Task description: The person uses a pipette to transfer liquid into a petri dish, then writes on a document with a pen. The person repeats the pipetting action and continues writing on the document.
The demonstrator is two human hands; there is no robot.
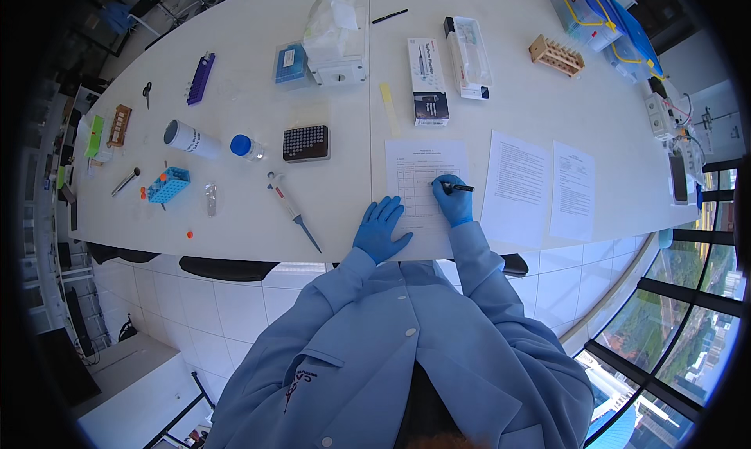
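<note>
A printed form with a table (413, 214) lies flat in front of me. My right hand (455, 199), in a blue glove, grips a black marker pen (462, 187) over the right side of that table. Gloved as well, my left hand (380, 229) rests palm down with fingers spread, its thumb over the sheet's left edge. Left of it lies a micropipette (294, 211) with a blue-grey tip end towards the table's front edge. Two more printed sheets, a nearer one (516, 191) and a farther one (572, 189), are to the right of the form.
Behind the form are a pipette box (428, 82), an open plastic case (471, 56) and a yellow strip (389, 109). Leftward stand a dark tube rack (306, 144), a blue-capped bottle (246, 147), a white cylinder (190, 139) and a blue rack (169, 185). A wooden rack (556, 56) stands far right.
</note>
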